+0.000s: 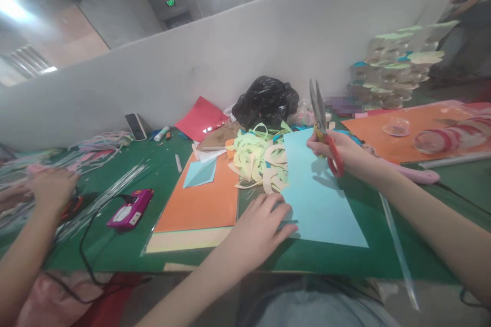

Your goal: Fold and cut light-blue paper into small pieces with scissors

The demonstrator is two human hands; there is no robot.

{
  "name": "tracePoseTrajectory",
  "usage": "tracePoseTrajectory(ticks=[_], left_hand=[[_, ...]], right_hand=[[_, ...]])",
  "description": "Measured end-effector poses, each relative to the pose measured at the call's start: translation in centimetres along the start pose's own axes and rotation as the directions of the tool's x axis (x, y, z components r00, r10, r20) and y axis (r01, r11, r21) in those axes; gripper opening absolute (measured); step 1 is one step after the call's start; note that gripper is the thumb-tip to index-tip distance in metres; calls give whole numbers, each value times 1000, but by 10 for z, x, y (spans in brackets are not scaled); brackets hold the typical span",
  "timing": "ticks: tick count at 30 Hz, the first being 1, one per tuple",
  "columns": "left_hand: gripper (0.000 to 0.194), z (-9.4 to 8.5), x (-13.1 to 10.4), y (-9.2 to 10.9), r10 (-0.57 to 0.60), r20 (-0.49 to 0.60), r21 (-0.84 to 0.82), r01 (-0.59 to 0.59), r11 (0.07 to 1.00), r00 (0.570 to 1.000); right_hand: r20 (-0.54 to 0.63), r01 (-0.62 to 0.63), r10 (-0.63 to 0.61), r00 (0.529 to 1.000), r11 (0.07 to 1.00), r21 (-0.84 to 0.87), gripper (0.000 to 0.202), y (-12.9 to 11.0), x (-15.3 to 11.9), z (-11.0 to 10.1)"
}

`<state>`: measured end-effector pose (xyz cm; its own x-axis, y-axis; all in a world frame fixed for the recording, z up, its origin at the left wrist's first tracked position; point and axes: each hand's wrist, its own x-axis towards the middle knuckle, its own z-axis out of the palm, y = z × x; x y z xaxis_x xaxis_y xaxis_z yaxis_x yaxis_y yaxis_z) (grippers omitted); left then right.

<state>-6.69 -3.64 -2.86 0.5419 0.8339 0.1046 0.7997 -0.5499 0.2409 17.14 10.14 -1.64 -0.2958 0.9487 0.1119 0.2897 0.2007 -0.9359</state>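
Note:
My right hand (341, 150) is closed round a pair of scissors (327, 138) with orange-red and yellow handles. Their blades point up and stand slightly apart, above a light blue sheet of paper (322, 209). The sheet lies flat on the green table, and the scissors' shadow falls on it. My left hand (270, 222) rests at the sheet's left edge, fingers bent but apart. Just beyond it lies a heap of pale green and cream paper scraps (257, 156). To the left, a folded light blue piece (200, 172) sits on orange paper (203, 207).
Another person's hand (53, 186) is at far left, near a magenta device (131, 209) with a black cable. A black plastic bag (265, 101) and red paper (201, 118) lie by the wall. A pink glue gun (412, 172) and a clear stick (397, 253) are at right.

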Motion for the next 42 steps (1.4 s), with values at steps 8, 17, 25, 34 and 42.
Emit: tracePoseTrajectory(ticks=[8, 17, 25, 34, 42], left_hand=[[49, 6, -16, -3, 106, -81, -7, -107, 994, 991], [23, 8, -14, 2, 422, -353, 476, -228, 850, 835], [26, 17, -21, -3, 375, -372, 431, -200, 880, 849], [32, 14, -31, 2, 354, -230, 279, -287, 916, 907], [20, 16, -41, 7, 433, -192, 347, -351, 870, 881]], right_hand=[[-40, -87, 87, 995, 996, 16, 46, -19, -5, 5], [-60, -128, 126, 990, 992, -22, 48, -12, -1, 6], [-57, -127, 124, 991, 991, -36, 50, -17, -3, 6], [-47, -137, 136, 990, 990, -16, 49, -18, -3, 5], [-39, -95, 95, 995, 995, -14, 38, -15, -4, 3]])
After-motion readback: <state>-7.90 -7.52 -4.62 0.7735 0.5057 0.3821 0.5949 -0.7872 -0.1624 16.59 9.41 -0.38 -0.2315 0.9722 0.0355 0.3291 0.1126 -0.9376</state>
